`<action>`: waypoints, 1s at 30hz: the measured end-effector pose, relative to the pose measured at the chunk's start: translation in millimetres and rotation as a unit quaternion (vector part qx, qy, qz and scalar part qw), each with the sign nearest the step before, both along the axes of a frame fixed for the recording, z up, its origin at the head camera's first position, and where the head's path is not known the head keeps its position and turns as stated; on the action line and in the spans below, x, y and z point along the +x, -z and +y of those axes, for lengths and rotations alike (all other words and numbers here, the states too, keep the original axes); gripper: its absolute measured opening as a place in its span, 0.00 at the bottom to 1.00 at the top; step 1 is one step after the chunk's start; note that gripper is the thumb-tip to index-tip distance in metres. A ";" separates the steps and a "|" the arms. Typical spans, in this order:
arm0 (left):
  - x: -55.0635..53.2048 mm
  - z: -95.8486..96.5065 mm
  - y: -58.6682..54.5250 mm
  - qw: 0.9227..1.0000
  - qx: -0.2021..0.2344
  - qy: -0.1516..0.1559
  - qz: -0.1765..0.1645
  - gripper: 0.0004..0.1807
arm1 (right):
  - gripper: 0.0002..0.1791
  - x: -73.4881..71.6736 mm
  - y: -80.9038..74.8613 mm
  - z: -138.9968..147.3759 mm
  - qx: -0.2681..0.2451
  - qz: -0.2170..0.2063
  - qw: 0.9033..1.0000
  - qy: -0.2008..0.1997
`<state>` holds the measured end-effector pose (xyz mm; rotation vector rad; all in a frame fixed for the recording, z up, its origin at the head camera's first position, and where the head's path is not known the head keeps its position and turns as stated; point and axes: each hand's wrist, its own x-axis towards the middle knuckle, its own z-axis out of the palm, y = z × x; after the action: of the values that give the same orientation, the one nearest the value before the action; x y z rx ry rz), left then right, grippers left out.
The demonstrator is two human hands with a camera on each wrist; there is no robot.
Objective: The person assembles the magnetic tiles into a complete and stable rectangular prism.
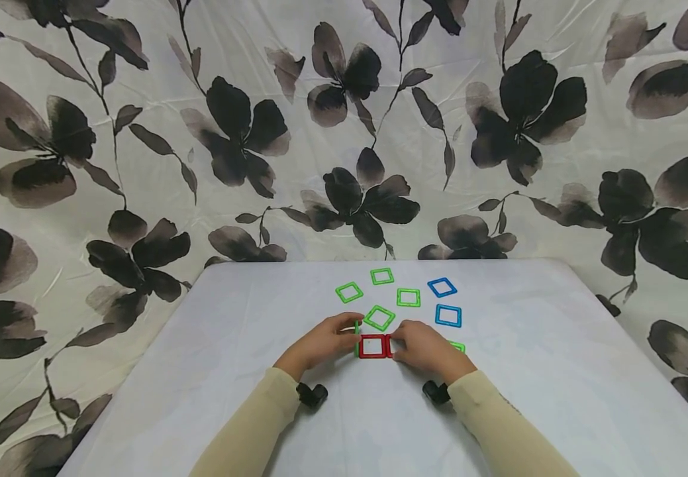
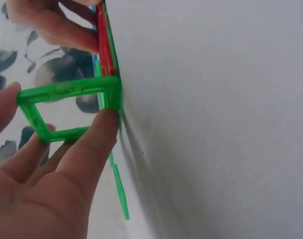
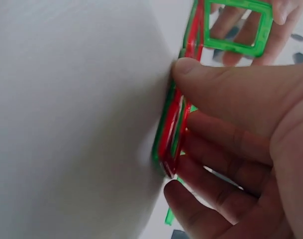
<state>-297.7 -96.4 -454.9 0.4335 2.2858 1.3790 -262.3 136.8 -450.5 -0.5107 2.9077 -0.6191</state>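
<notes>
My left hand [image 1: 322, 341] pinches a green square frame [image 2: 66, 89] between thumb and fingers, upright on one edge. That frame stands along the left side of a flat red square frame [image 1: 372, 356]. A second red square frame [image 3: 167, 134] adjoins it on the right, mostly covered in the head view by my right hand [image 1: 427, 346]. The right thumb and fingers grip this second frame at its opposite edges. Green edging [image 3: 158, 142] shows under the red pieces in the right wrist view.
Beyond the hands lie several loose green square frames [image 1: 408, 305] and two blue ones, one of them a blue square [image 1: 437, 315] at the right. Another green frame [image 1: 458, 346] shows partly past the right hand. A floral cloth [image 1: 344, 146] hangs behind the white table [image 1: 248, 298].
</notes>
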 end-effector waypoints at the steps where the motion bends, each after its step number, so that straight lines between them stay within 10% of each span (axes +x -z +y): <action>1: -0.3 -0.1 0.1 1.000 0.002 -0.005 -0.004 0.28 | 0.22 0.7 -0.6 0.3 -0.001 0.000 1.000 -0.001; 30: 2.8 3.1 1.1 0.999 0.031 -0.033 -0.031 0.29 | 0.16 6.3 -16.5 40.4 0.048 0.015 0.999 0.010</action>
<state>-294.9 -93.3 -456.0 0.3336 2.2313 1.4767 -256.0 177.2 -434.0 -0.4824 2.9564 -0.4744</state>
